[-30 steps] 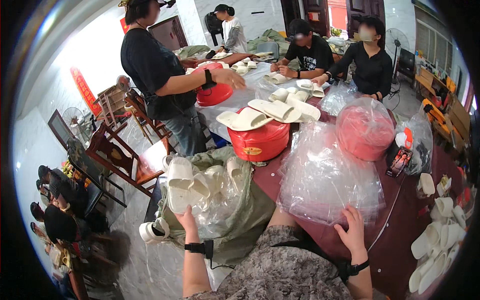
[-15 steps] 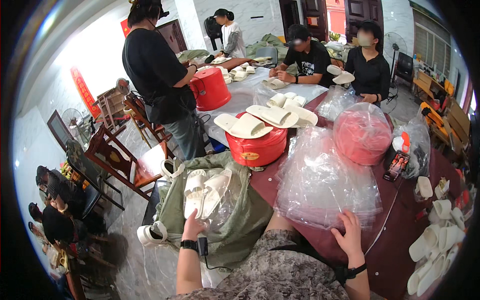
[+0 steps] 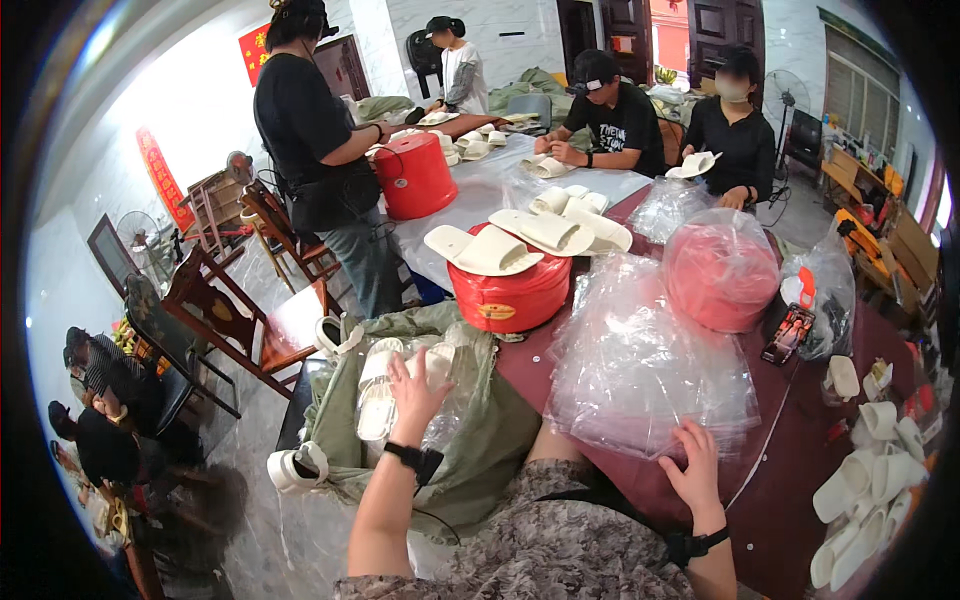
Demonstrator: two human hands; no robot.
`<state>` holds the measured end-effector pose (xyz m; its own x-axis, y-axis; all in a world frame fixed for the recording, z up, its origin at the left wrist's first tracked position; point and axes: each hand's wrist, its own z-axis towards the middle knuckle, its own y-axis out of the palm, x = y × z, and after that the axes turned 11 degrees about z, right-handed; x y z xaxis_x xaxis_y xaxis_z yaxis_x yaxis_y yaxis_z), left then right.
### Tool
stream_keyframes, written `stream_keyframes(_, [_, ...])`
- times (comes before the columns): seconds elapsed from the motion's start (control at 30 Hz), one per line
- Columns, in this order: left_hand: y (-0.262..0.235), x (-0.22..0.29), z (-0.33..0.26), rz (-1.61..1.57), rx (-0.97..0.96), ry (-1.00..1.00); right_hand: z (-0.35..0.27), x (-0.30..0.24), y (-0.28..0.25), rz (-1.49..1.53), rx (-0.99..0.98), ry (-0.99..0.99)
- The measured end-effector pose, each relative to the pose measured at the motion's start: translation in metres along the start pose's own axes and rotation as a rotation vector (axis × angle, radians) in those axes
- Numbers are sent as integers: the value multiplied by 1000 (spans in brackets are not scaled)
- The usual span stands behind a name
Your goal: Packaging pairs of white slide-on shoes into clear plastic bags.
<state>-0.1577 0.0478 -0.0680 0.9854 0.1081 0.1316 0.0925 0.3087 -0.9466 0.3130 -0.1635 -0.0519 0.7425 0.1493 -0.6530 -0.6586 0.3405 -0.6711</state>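
My left hand (image 3: 418,392) is open, fingers spread, above a pair of cream slide slippers (image 3: 376,392) on clear plastic. Part of the pair is hidden behind my hand, and I cannot tell whether my fingers touch it. The slippers rest on a green woven sack (image 3: 470,430) beside the table. At the near edge of a fanned stack of clear plastic bags (image 3: 640,375), my right hand (image 3: 697,468) rests with thumb and fingers apart. Cream slippers (image 3: 488,250) also lie on a red plastic-wrapped round bundle (image 3: 510,293) beyond the sack.
A second wrapped red bundle (image 3: 722,272) sits behind the bags, near a phone (image 3: 788,334). Loose slippers (image 3: 870,480) pile up at right. Across the table (image 3: 530,365) are a red stool (image 3: 415,178) and several people working. Wooden chairs (image 3: 235,325) stand at left.
My left hand has lifted off the slippers' near end and moved up and right, its fingers spreading. My right hand has stayed at the bags' edge. The person at far right has lowered a slipper.
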Motion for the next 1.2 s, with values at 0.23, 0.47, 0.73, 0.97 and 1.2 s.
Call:
stream_keyframes(0.23, [57,-41,12,154,-296,-206,1,-1,-2,26,-19,8])
stream_keyframes(0.47, [57,-87,-68,-79,-423,-189,2,2,-2,-10,2,5])
stream_keyframes(0.73, [80,-92,-69,58,-702,-27,-6,2,-4,14,22,-6])
stream_keyframes(0.97, [1,-66,7,450,-795,196,-4,4,-2,18,11,-46])
stream_keyframes(1.2, [-98,89,124,-277,101,402,-6,11,-3,-29,33,-21])
